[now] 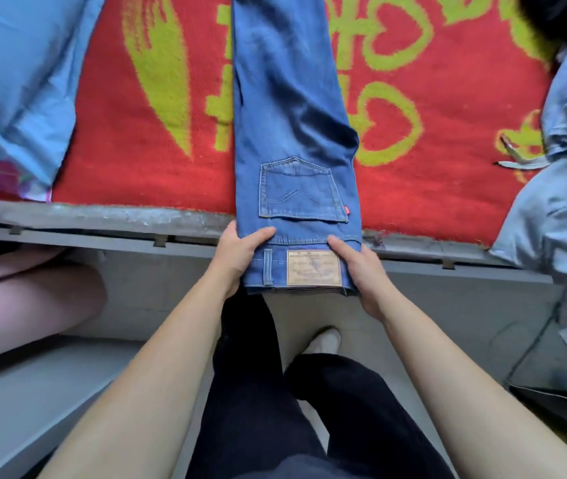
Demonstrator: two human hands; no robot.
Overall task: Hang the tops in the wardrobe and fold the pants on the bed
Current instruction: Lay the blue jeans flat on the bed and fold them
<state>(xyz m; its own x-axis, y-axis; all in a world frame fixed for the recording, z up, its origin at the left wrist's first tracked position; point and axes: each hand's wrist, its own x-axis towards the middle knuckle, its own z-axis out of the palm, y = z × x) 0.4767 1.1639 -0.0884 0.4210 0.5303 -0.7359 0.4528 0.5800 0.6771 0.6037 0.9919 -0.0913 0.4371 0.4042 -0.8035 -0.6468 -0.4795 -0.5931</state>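
A pair of blue jeans [289, 133] lies lengthwise on the bed, folded leg over leg, back pocket and leather waist patch facing up. The waistband hangs over the bed's near edge. My left hand [240, 257] grips the waistband's left side, thumb on top of the denim. My right hand [361, 271] grips the right side beside the patch. The legs run away from me out of the top of the view.
The bed carries a red blanket with yellow-green patterns [448, 188]. A light blue garment [9, 81] lies at the left, and a pale blue crumpled garment [558, 209] at the right. The grey bed frame edge [102, 219] runs across. My dark trousers and a white shoe [323, 340] are below.
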